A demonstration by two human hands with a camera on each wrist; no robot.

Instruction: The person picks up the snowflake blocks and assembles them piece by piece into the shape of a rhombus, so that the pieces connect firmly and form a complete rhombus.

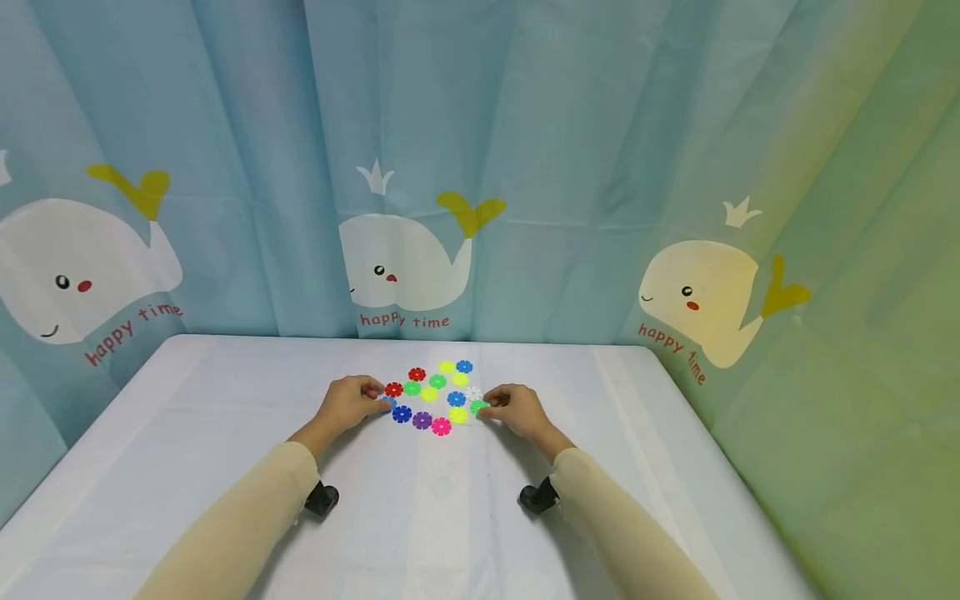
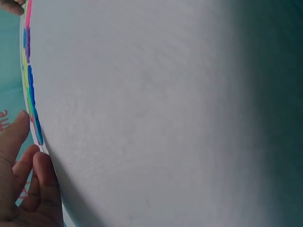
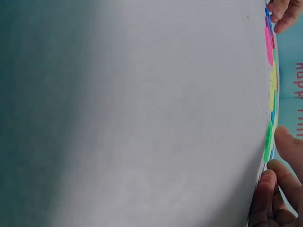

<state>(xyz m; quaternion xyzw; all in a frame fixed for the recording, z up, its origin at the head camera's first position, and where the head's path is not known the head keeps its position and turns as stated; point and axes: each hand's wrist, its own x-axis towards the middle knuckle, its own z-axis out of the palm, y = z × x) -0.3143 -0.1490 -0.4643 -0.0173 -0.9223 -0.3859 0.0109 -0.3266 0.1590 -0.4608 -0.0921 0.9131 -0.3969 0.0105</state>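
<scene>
Several flat, notched plastic discs lie close together on the white table, among them a red disc (image 1: 393,389), a dark blue disc (image 1: 402,414), a purple disc (image 1: 422,421) and a pink disc (image 1: 441,427). At the left edge of this group my left hand (image 1: 349,403) has thumb and index finger apart, beside the red disc and a light blue disc (image 1: 389,403) partly hidden by a fingertip. On the opposite side, my right hand (image 1: 519,410) reaches a green disc (image 1: 477,407), with a white disc (image 1: 473,392) just behind it. Neither hand has lifted a disc.
The white table (image 1: 442,508) runs back to a blue curtain (image 1: 570,167) printed with whales, and a greenish curtain (image 1: 862,433) hangs along the right. Black wrist mounts (image 1: 322,500) stick out below both sleeves.
</scene>
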